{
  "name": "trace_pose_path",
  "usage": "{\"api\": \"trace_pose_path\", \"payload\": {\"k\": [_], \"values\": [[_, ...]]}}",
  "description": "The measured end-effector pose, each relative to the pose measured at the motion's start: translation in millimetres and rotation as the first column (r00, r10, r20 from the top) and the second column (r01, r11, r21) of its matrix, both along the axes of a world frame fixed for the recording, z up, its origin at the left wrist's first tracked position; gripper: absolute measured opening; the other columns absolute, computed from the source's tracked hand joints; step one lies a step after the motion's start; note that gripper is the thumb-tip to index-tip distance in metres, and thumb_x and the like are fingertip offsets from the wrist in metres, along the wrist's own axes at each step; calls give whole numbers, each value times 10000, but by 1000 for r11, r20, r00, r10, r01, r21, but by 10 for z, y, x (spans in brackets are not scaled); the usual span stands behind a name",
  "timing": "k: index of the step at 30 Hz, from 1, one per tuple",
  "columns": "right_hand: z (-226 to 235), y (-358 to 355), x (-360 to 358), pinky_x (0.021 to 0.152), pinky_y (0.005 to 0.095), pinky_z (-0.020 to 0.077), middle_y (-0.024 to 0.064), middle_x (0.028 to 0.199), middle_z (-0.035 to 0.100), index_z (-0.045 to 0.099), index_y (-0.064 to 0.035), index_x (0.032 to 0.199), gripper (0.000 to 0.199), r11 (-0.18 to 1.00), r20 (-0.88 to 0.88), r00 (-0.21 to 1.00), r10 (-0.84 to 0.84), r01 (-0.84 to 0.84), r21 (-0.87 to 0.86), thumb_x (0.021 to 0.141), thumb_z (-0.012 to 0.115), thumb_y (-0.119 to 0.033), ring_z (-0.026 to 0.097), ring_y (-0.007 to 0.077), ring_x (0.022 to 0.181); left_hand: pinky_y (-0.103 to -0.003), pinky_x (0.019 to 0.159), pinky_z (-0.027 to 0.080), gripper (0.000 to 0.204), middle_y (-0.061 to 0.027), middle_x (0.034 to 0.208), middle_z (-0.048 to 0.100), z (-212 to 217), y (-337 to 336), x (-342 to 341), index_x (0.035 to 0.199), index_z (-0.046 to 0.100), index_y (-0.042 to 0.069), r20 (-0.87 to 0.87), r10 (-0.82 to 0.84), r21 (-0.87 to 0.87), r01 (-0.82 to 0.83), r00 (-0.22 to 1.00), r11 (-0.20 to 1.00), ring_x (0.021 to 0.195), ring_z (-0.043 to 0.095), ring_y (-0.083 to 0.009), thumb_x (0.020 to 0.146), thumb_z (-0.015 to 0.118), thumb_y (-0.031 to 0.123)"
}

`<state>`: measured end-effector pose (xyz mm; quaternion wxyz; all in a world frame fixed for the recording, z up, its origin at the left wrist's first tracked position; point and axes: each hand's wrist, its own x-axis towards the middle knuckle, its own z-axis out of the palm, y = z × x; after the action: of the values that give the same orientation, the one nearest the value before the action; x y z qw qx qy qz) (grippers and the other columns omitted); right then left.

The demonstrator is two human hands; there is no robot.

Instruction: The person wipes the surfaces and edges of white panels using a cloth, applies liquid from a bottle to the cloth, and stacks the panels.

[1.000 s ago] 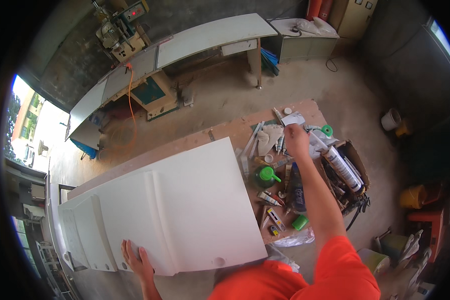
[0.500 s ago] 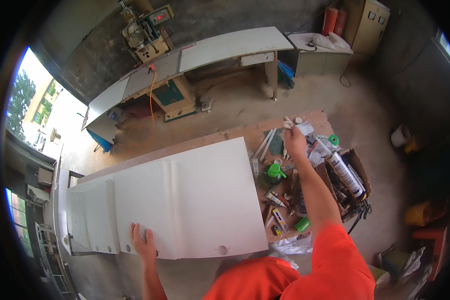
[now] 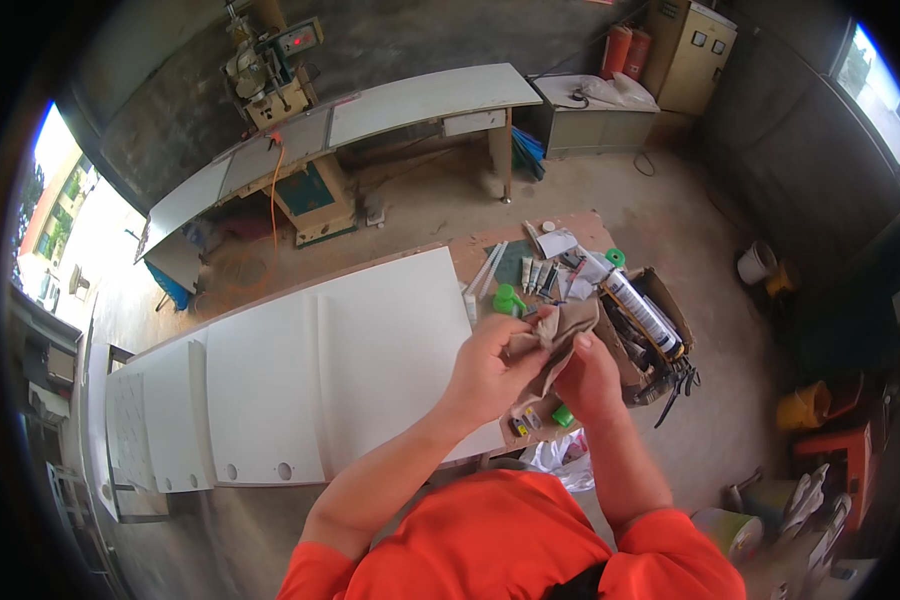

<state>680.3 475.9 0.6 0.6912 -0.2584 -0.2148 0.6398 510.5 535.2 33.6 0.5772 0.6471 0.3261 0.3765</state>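
Grasping a crumpled beige cloth (image 3: pixel 573 322) between left hand (image 3: pixel 488 368) and right hand (image 3: pixel 587 380), with both thumbs on the fabric; held up over the littered end of the workbench (image 3: pixel 592 236), right of the white panel (image 3: pixel 390 350); probably best to open folds evenly and keep loose corners off the sealant cartridge (image 3: pixel 642 312).

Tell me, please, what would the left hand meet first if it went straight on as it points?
The left hand would first meet the crumpled beige cloth it is touching; beyond that, depth is unclear.
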Motion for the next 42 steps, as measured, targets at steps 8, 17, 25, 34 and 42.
{"api": "trace_pose_path", "payload": {"k": [8, 17, 25, 34, 42], "values": [[-29, -283, -41, 867, 288, 572, 59, 1074, 763, 731, 7, 1168, 177, 991, 184, 982, 38, -13, -135, 1017, 652, -40, 721, 137, 943, -322, 780, 554, 158, -73, 943, 758, -107, 11, -31, 1074, 701, -16, 190, 211, -255, -160, 959, 954, 867, 670, -105, 1003, 688, 124], [-366, -316, 21, 1001, 369, 577, 162, 1291, 718, 556, 9, 1458, 445, 968, 132, 991, -1, 34, -247, 1016, 592, -24, 715, 258, 1146, -395, 720, 560, 153, -133, 1045, 753, -620, -277, 54, 1120, 722, 75, -268, -35, 72, 57, 963, 996, 847, 737, -326, 1008, 664, 163], [-1221, 1256, 101, 766, 380, 586, 105, 1071, 735, 679, 17, 1254, 327, 838, 597, 780, -186, 443, -318, 994, 710, -180, 716, 224, 887, -478, 936, 559, 361, -178, 1358, 657, -914, 861, -87, 1269, 653, 41, -432, 450, 733, 14, 782, 680, 1115, 674, -409, 909, 651, 36], [-1530, 1585, 277, 1063, 437, 493, 65, 1382, 652, 628, -157, 1379, 396, 986, 268, -951, 157, 137, -91, 1012, 574, -295, 575, 227, 1335, -500, 810, 495, 193, -175, 1012, 671, -1542, 911, 420, 933, 653, 38, -411, 379, 705, 26, 829, 709, 923, 634, -377, 930, 585, 219], [-2319, 1709, 665, 980, 432, 503, 92, 1376, 652, 554, -50, 1414, 372, 977, 993, -81, -85, 191, 99, 1079, 527, -211, 666, 268, 1191, -406, 992, 455, 424, -110, 1341, 663, -1841, 966, 471, 1222, 687, 19, -305, 591, 899, 22, 747, 436, 1152, 605, -266, 883, 617, 265]]}}
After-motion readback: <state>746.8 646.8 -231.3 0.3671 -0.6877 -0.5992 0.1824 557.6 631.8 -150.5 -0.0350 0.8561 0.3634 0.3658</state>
